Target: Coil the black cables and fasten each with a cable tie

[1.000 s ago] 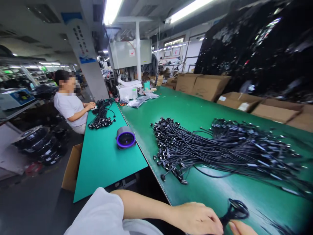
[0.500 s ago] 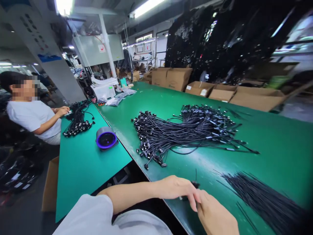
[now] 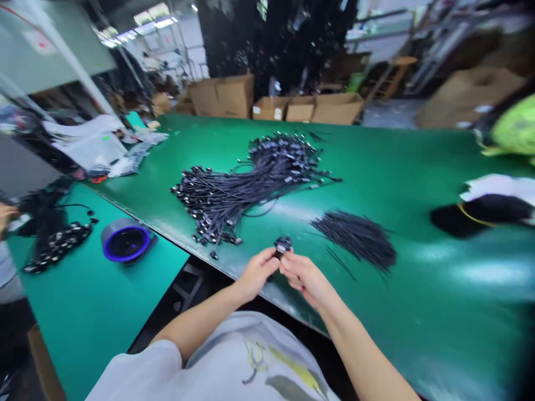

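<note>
The bare left hand [image 3: 256, 277] and bare right hand [image 3: 308, 280] meet fingertip to fingertip, both pinching a small, compact bundle of black coiled cable [image 3: 283, 243] just above the near table edge. Half a second ago the left hand reached across the right and largely hid the bundle; now the hands face each other and its looped top shows between them, so the work in hand seems to have become a two-handed fingertip job on this one piece. A pale patch shows on the bundle, too small to make out. The view has also swung rightward, bringing the near items closer to its middle. Just beyond the right hand lies a fanned sheaf of thin, straight black strips [image 3: 357, 236], matte and bristly, with a few strays beside it. Past the left hand sprawls a large heap of smooth, rubbery-looking black cables [image 3: 246, 188], knobbly with small connectors that glint like metal. Both rest on a glossy green tabletop [image 3: 422, 317], streaked with reflected light. Farther left, on a duller teal table [image 3: 100, 312], stands a grey, rounded device with a purple-blue ring [image 3: 126, 243]; far right lies a soft-edged black roll bound by a yellow band [image 3: 463, 216].
</note>
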Motion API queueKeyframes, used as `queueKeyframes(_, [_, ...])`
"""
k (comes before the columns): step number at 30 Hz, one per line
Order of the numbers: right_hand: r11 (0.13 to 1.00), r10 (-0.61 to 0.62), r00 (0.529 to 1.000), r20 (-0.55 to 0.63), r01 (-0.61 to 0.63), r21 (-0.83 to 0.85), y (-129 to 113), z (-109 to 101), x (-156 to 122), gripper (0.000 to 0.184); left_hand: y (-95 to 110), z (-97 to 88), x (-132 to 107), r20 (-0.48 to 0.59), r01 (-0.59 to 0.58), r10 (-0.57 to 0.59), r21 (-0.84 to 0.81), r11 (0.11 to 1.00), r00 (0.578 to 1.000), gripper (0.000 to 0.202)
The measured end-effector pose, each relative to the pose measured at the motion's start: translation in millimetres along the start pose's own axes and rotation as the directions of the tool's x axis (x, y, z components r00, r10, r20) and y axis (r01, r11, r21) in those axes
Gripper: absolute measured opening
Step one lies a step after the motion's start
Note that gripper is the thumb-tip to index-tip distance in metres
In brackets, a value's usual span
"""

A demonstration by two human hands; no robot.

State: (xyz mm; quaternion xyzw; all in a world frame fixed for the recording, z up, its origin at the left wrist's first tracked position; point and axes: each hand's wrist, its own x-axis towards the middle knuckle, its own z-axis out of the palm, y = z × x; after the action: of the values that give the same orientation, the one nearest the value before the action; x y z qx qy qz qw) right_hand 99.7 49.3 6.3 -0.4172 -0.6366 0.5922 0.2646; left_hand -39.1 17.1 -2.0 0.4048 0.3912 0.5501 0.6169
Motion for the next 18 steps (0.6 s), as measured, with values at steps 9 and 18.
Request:
queueKeyframes(9, [0.996, -0.029, 0.947, -0.319, 0.055, 0.075, 13, -16, -23, 0.036, 1, 12.1, 15, -0.074, 0.126, -0.126, -0.004, 0.992, 0.989, 0.035])
queueKeyframes(18, [0.891, 0.043, 0.745, -0.666, -0.331, -0.312, 41, -85, -53, 0.022, -20, -10.4, 5, 0.4, -0.172, -0.211, 0.731, 0.66, 0.892, 0.031])
